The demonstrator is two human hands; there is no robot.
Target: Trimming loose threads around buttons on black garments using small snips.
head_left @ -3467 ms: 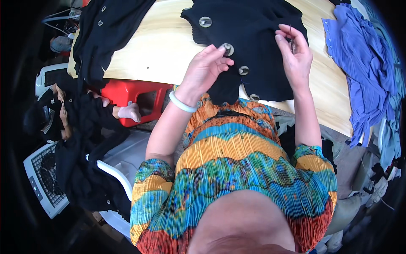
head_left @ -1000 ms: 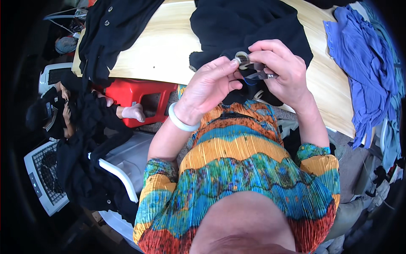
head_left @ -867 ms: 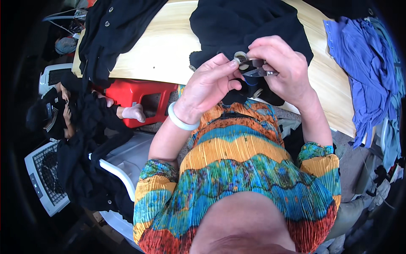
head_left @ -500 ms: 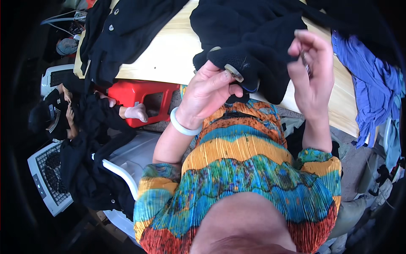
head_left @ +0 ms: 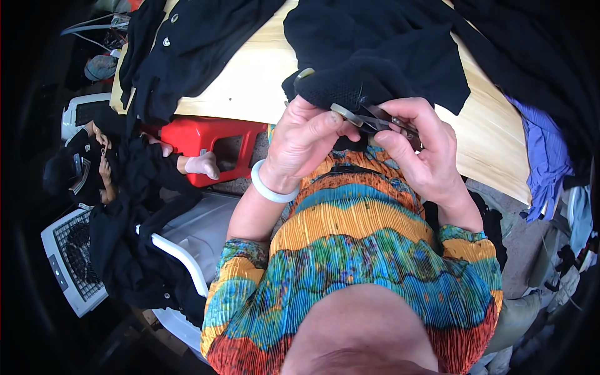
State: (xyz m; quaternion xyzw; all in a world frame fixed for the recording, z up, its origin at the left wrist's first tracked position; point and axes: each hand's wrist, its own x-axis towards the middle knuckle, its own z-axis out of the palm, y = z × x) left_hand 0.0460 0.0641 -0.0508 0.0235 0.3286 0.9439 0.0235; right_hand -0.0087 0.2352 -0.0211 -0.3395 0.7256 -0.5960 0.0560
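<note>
The black garment (head_left: 381, 37) lies across the surface (head_left: 500, 156), its near end lifted past the surface's edge. At that near end, the left hand (head_left: 294, 147) pinches a pale button (head_left: 344, 115) between thumb and finger, other fingers loosely curled; a white bangle (head_left: 274, 195) circles the wrist. The right hand (head_left: 428, 150), by the garment's near right corner, is curled around small dark scissors (head_left: 409, 134), blades parted and pointing at the button; whether they touch it cannot be told. A second button (head_left: 304, 74) sits on the garment's near left edge. Left of the garment lies another black garment (head_left: 200, 56) with buttons; right of it hang a dark cloth (head_left: 544, 62) and a violet-blue cloth (head_left: 547, 162). A red stool (head_left: 200, 132) stands to its near left.
</note>
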